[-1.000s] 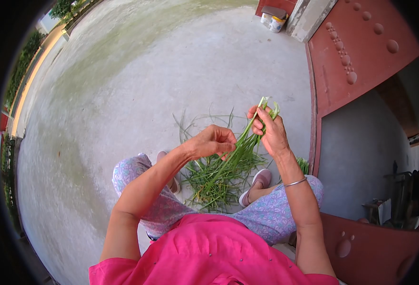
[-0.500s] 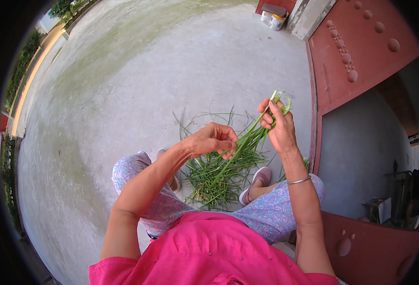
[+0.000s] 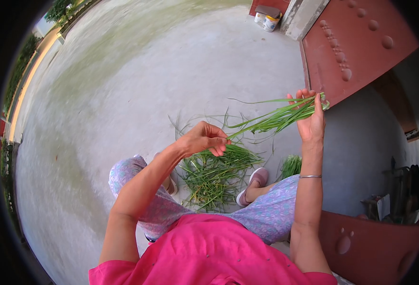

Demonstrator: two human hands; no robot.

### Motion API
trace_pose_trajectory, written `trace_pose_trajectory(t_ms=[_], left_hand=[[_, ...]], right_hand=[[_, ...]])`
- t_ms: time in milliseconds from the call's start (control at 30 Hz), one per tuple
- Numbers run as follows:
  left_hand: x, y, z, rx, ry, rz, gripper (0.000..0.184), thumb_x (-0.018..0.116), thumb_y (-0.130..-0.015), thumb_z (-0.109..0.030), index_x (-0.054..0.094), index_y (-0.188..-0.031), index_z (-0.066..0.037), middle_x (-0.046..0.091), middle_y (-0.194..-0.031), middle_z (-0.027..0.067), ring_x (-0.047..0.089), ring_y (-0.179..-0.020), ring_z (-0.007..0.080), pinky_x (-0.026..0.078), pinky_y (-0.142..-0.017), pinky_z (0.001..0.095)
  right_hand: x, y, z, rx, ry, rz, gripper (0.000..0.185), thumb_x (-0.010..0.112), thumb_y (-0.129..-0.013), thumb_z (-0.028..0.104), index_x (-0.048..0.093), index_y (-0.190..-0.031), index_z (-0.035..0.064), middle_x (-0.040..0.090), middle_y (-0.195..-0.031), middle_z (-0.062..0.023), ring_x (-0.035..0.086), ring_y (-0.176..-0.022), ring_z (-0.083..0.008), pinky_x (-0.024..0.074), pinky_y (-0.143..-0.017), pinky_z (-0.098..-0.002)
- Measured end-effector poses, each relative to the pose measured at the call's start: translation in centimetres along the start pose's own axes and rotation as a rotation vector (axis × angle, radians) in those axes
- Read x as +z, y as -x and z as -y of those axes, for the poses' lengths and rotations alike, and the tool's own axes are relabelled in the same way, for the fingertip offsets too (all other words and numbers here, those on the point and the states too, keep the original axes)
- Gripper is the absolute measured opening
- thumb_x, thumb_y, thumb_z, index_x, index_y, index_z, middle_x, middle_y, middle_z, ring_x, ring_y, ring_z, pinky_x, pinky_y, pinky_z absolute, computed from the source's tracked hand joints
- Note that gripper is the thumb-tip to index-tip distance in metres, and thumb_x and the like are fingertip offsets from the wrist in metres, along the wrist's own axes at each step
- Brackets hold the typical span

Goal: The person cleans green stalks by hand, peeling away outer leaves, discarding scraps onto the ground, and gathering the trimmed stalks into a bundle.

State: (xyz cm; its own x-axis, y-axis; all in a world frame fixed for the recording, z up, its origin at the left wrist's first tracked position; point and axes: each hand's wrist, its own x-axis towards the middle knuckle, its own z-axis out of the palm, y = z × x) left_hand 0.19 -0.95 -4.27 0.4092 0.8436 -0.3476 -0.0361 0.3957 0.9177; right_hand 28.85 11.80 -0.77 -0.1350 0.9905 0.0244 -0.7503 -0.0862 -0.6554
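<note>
A small bunch of garlic chives (image 3: 278, 118) stretches between my two hands, above the concrete. My right hand (image 3: 310, 121) grips it near the pale root ends, thumb against them. On the left, my left hand (image 3: 203, 138) pinches a few leaf tips between thumb and fingers. Below, a loose pile of chives (image 3: 211, 180) lies on the ground between my feet, with thin stray leaves around its far side. Beside my right shoe, a neater bunch of chives (image 3: 291, 166) is partly hidden by my leg.
A red metal door (image 3: 349, 52) stands to the right, by a dark doorway. White containers (image 3: 267, 21) sit at the far wall. Pink shoes (image 3: 253, 185) flank the pile. Grey concrete (image 3: 138, 85) stretches ahead and left.
My right hand has moved right with the bunch, which now lies closer to level. My left hand shifted slightly left, and leaves are drawn out between the hands.
</note>
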Motion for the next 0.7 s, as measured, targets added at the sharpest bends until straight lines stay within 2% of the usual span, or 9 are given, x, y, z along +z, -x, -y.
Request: trace_pose_trajectory(t_ms=[33,133,167,267,300,400,433,567,700], left_hand=[[-0.1,-0.2,0.2,-0.001,-0.017,-0.014,0.016,0.06,-0.09,-0.007,0.066,-0.098,0.005,0.066,-0.075,0.008,0.064,-0.066,0.013,0.054,-0.063,0.026],[-0.1,-0.3,0.3,-0.01,-0.073,-0.054,0.016,0.059,-0.09,-0.008,0.066,-0.096,0.005,0.066,-0.075,0.0077,0.063,-0.065,0.0123,0.055,-0.061,0.0251],[-0.2,-0.4,0.5,-0.014,-0.093,-0.065,0.015,0.06,-0.09,-0.008,0.066,-0.095,0.005,0.066,-0.075,0.0077,0.063,-0.065,0.0123,0.055,-0.061,0.0251],[-0.4,-0.7,0.9,-0.026,-0.14,-0.098,0.015,0.06,-0.089,-0.009,0.067,-0.094,0.004,0.066,-0.075,0.0079,0.063,-0.064,0.0123,0.055,-0.06,0.0251],[-0.5,-0.8,1.1,-0.031,-0.153,-0.109,0.015,0.061,-0.089,-0.009,0.067,-0.093,0.004,0.066,-0.075,0.0079,0.063,-0.064,0.0123,0.055,-0.06,0.0251],[-0.7,-0.9,1.3,-0.026,-0.154,-0.13,0.015,0.061,-0.089,-0.009,0.067,-0.093,0.004,0.066,-0.074,0.0083,0.063,-0.063,0.0122,0.054,-0.06,0.025],[-0.8,-0.9,1.3,-0.023,-0.154,-0.135,0.015,0.061,-0.089,-0.009,0.067,-0.093,0.004,0.066,-0.074,0.0085,0.063,-0.064,0.0123,0.055,-0.059,0.025],[-1.3,-1.0,1.3,-0.014,-0.164,-0.163,0.014,0.061,-0.088,-0.008,0.067,-0.093,0.004,0.066,-0.074,0.0094,0.063,-0.064,0.013,0.055,-0.059,0.0254],[-1.6,-0.9,1.3,-0.012,-0.208,-0.208,0.014,0.06,-0.089,-0.007,0.066,-0.093,0.005,0.066,-0.074,0.0098,0.064,-0.064,0.014,0.055,-0.058,0.0259]], right_hand=[[-0.6,-0.3,0.7,-0.019,-0.05,-0.017,0.023,0.045,-0.099,0.028,0.053,-0.097,0.0068,0.058,-0.1,-0.0092,0.057,-0.099,-0.0225,0.0404,-0.101,-0.0563],[-1.6,-0.5,2.8,-0.021,-0.183,0.063,0.022,0.045,-0.099,0.028,0.053,-0.097,0.0077,0.056,-0.097,-0.0067,0.058,-0.093,-0.0207,0.0395,-0.102,-0.0555],[-1.8,-0.4,3.3,-0.033,-0.19,0.007,0.022,0.045,-0.099,0.028,0.052,-0.098,0.0075,0.053,-0.09,-0.0038,0.056,-0.085,-0.0169,0.0388,-0.103,-0.0522],[-4.2,-1.0,4.9,-0.024,-0.292,0.102,0.021,0.045,-0.099,0.028,0.051,-0.099,0.0072,0.049,-0.084,-0.0017,0.053,-0.079,-0.0131,0.0373,-0.105,-0.0469],[-3.4,-0.5,5.2,-0.051,-0.287,0.044,0.02,0.045,-0.099,0.026,0.05,-0.1,0.0067,0.045,-0.081,-0.0006,0.048,-0.072,-0.0101,0.0442,-0.096,-0.0371],[-4.5,-0.6,6.5,-0.036,-0.386,0.126,0.019,0.046,-0.098,0.024,0.049,-0.1,0.006,0.042,-0.078,-0.0004,0.043,-0.067,-0.0091,0.0481,-0.08,-0.029],[-3.9,-0.3,6.9,-0.046,-0.473,0.057,0.018,0.046,-0.098,0.021,0.049,-0.1,0.0034,0.041,-0.075,-0.0007,0.037,-0.062,-0.0092,0.0427,-0.061,-0.0222],[-5.1,-0.4,8.4,-0.052,-0.584,0.088,0.018,0.044,-0.099,0.017,0.048,-0.099,-0.0011,0.039,-0.073,-0.0023,0.033,-0.056,-0.0091,0.0314,-0.047,-0.0209],[-6.2,-0.4,9.2,-0.044,-0.638,0.121,0.017,0.043,-0.099,0.016,0.047,-0.098,-0.0013,0.039,-0.072,-0.0027,0.031,-0.054,-0.009,0.0299,-0.045,-0.0211]])
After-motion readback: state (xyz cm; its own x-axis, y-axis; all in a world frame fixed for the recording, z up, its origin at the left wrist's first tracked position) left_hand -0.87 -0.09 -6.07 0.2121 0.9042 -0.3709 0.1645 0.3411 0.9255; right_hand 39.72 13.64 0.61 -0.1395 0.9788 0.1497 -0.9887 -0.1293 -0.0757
